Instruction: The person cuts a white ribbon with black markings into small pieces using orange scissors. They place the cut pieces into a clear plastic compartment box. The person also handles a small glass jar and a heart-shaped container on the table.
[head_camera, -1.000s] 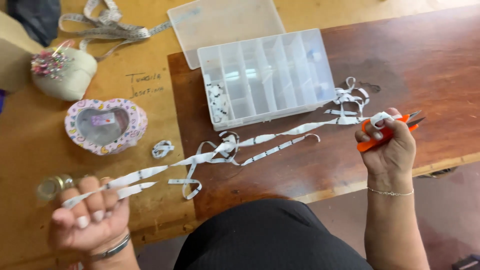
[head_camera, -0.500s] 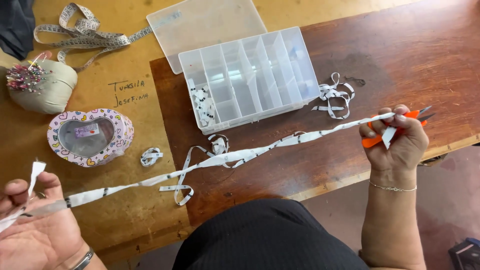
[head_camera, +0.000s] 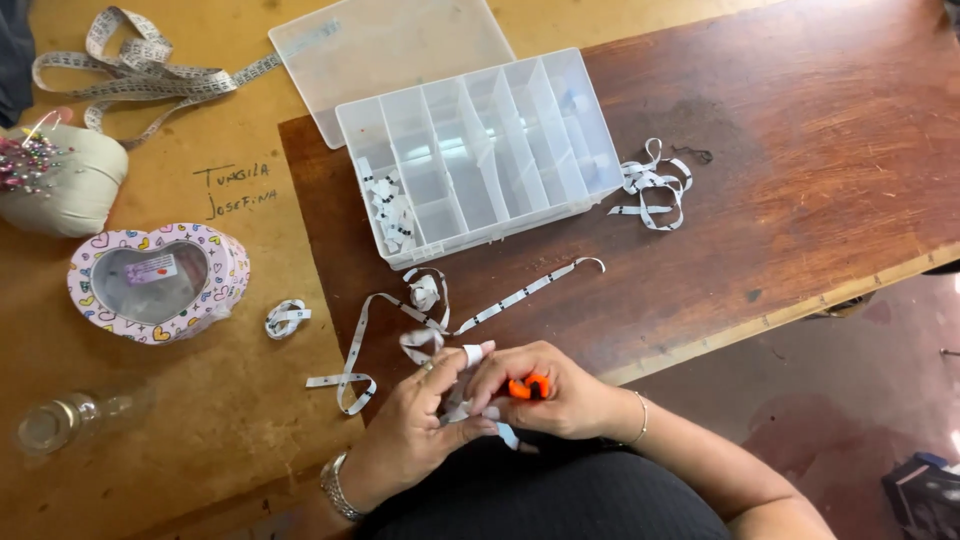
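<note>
Both hands meet at the desk's near edge. Left hand (head_camera: 415, 430) pinches the white ribbon (head_camera: 470, 352) end; right hand (head_camera: 545, 395) is closed on orange snips (head_camera: 528, 385), touching the same ribbon. The ribbon's free length runs away from the hands toward the divided box (head_camera: 480, 150), long axis slanting up-right. The snips lie just right of the pinched end.

- A dark brown worktop (head_camera: 800, 180) is joined by a lighter one.
- On it are laid a clear compartment box (head_camera: 480, 150), white ribbon strips (head_camera: 520, 295), a heart-shaped tin (head_camera: 155, 283), a pincushion (head_camera: 60, 180), a measuring tape (head_camera: 140, 75).
</note>
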